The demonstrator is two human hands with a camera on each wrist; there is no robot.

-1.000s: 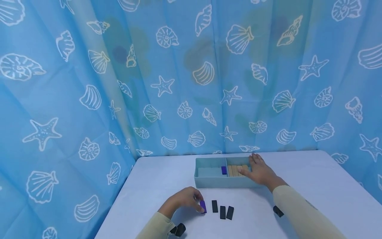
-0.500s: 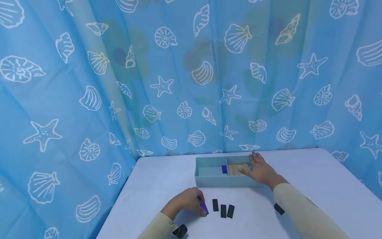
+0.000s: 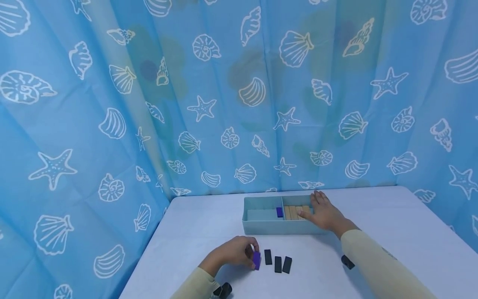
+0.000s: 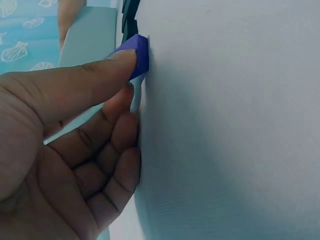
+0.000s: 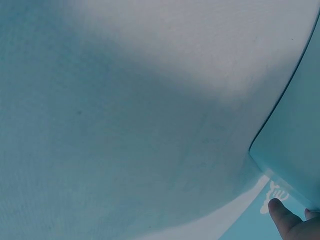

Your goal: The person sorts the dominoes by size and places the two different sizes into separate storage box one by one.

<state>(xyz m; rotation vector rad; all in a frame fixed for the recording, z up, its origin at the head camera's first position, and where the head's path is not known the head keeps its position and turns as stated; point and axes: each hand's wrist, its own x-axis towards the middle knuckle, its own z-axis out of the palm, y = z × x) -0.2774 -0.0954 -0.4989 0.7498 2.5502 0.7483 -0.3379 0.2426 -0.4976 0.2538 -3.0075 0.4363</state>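
My left hand [image 3: 233,251] pinches a small purple block [image 3: 256,261] between thumb and fingers, low over the white table; in the left wrist view the thumb presses on the purple block [image 4: 142,55], which stands on or just above the surface. Across the right end of a pale blue-green two-compartment box [image 3: 261,227] lies my right hand [image 3: 324,212], its fingers extended toward the far rim and the thumb over the right compartment. Several light wooden blocks [image 3: 293,212] fill part of that compartment. Another purple block [image 3: 279,212] sits in the left compartment against the divider.
Three black blocks, a left one [image 3: 268,257], a middle one [image 3: 278,264] and a right one [image 3: 286,265], lie just right of my left hand. The white table [image 3: 209,216] meets a blue shell-print curtain [image 3: 224,104] behind the box.
The purple block in my left hand has tilted and turned more upright between the fingers, shifting slightly right. My right hand stays on the box.
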